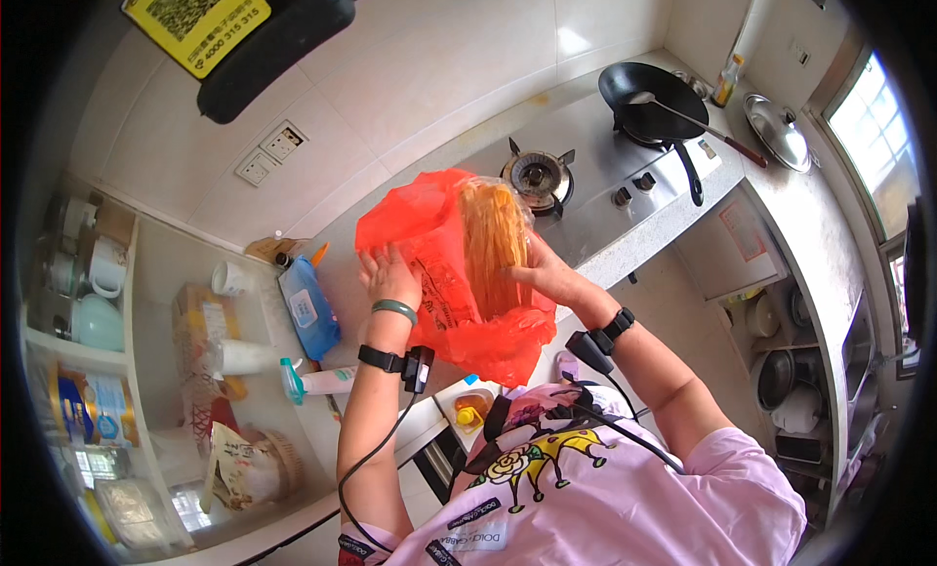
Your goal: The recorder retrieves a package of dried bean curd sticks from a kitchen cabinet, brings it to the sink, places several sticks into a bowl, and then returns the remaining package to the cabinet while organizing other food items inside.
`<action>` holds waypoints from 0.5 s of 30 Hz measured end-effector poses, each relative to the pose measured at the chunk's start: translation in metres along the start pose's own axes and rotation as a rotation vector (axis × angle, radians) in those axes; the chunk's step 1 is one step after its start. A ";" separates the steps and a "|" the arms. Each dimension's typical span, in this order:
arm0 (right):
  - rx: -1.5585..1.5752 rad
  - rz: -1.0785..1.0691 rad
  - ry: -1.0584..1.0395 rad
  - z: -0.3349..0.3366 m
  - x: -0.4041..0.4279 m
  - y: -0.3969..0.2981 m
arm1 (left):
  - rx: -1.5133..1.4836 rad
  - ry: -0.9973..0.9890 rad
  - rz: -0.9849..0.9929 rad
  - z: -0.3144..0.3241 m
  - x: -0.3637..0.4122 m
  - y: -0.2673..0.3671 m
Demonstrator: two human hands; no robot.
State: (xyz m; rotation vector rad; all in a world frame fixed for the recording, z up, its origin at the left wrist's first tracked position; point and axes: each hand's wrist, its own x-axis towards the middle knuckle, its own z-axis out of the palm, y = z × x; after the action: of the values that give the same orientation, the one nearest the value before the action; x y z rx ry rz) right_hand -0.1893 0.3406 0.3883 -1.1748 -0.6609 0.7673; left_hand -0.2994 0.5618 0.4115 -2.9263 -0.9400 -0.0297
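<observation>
A red plastic bag (417, 229), crumpled and bearing dark writing, spreads over the counter at mid-view. Partly inside it lies a clear plastic pack of yellowish dried sticks or strips (494, 244); its exact contents are unclear. My left hand (393, 277), with a green bangle on the wrist, rests with fingers spread on the bag's left part. My right hand (545, 273) grips the right side of the clear pack, thumb on top and the other fingers largely hidden. Black straps with small devices circle both forearms.
A gas burner (538, 178) lies just beyond the pack. Farther right, a black wok (644, 101) holds a long-handled spatula, beside a metal lid (779, 130). Left of the bag are a blue packet (309, 306) and a spray bottle (315, 381). Shelves stand at far left.
</observation>
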 end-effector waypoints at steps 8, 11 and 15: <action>0.197 0.061 -0.152 0.026 -0.016 -0.024 | -0.247 -0.054 -0.157 0.006 0.036 -0.052; -0.087 -0.042 -0.136 0.023 -0.014 -0.025 | -0.196 -0.209 0.140 0.006 0.016 -0.046; 0.057 -0.146 0.045 0.028 -0.010 -0.033 | -0.093 -0.235 0.249 -0.054 -0.035 -0.007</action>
State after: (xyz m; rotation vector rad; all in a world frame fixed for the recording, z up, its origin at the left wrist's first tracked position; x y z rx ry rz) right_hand -0.2118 0.3417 0.4264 -1.0764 -0.6755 0.6305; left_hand -0.3318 0.5438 0.4648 -3.1612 -0.6034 0.2963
